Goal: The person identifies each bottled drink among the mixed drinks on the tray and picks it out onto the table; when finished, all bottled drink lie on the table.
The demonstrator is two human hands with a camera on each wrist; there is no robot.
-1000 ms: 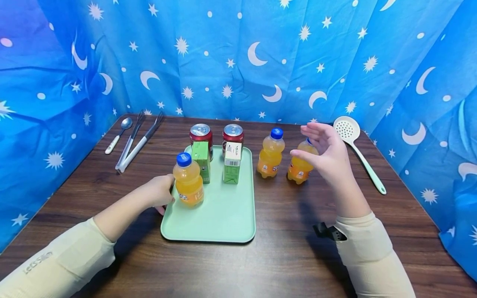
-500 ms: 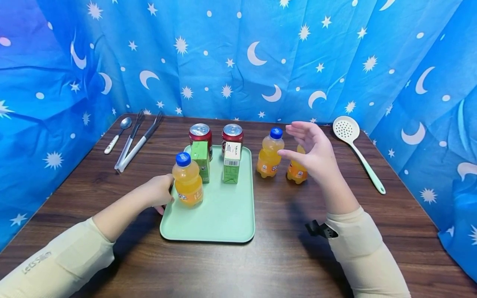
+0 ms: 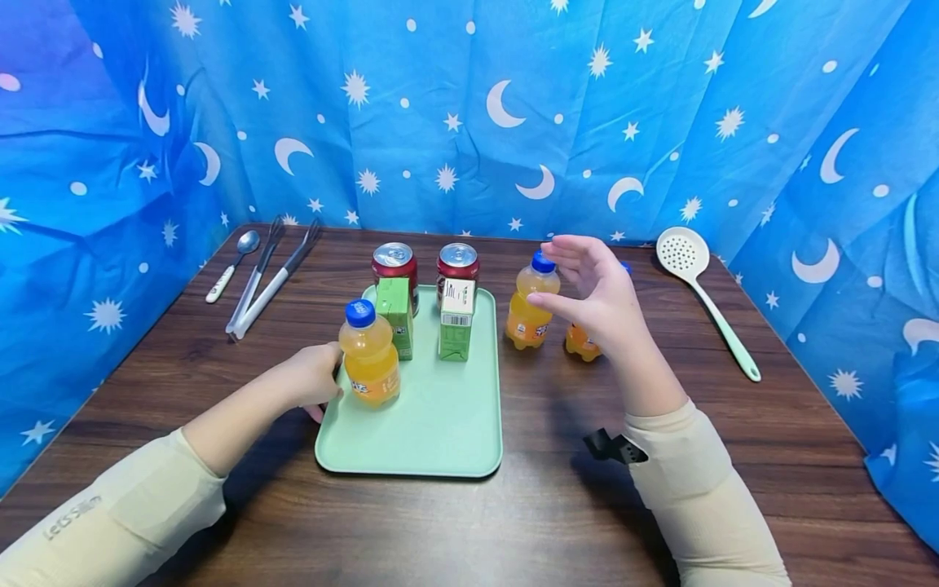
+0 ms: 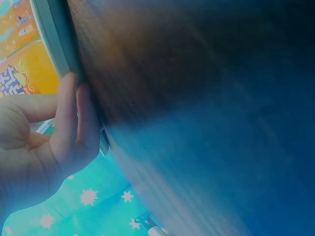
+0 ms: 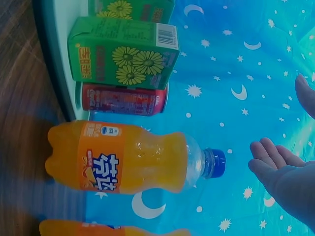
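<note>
Left hand [image 3: 311, 377] pinches the left rim of the green tray [image 3: 440, 436]; right hand [image 3: 597, 295] spread wide, thumb well apart from fingers, holding nothing — raised near the cap [image 5: 215, 163] of the middle bottle [image 3: 528, 324], not touching; that bottle stands upright on the bench [image 3: 543, 530], just right of the tray. Main risk, in my judgement: fingers knocking the cap and tipping the bottle, or clipping the partly hidden end bottle [image 3: 581, 344]; a left-hand tug might also topple the bottle on the tray [image 3: 371, 368].
</note>
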